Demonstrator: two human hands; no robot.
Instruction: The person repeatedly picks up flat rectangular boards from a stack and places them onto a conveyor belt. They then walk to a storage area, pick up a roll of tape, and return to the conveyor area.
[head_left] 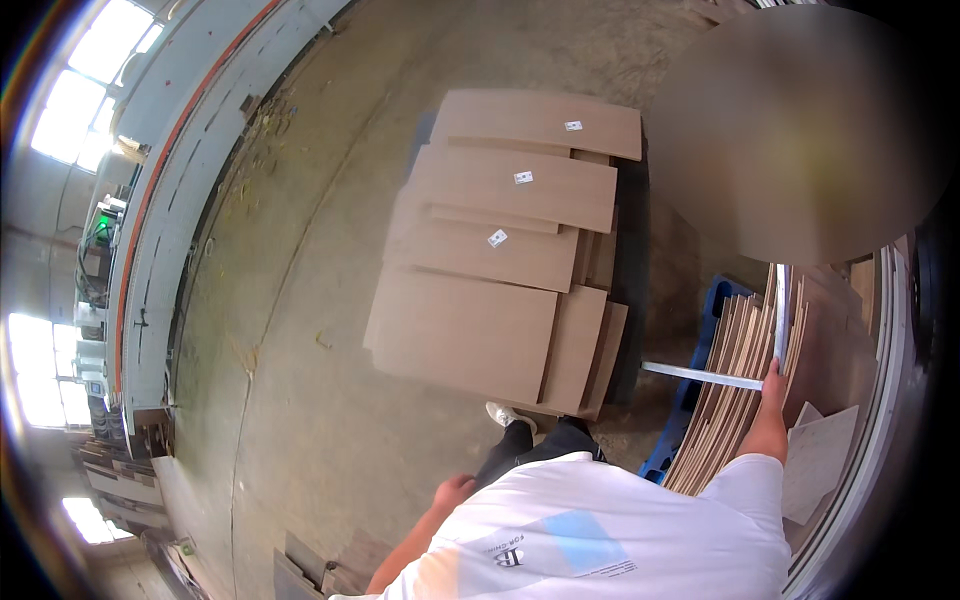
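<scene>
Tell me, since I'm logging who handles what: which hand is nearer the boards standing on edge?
Right. The right hand is on the standing boards, at their top edge. The left hand hangs by the person's side, well away from them.

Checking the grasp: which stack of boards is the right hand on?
The right hand grips a panel in the upright boards at right, not the flat brown stack on the floor.

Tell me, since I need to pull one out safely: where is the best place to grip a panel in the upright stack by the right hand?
Probably by its exposed top edge, coming from above. The panels stand on edge, packed face to face on the blue pallet, so only their edges are free. The right hand already rests up there.
</scene>
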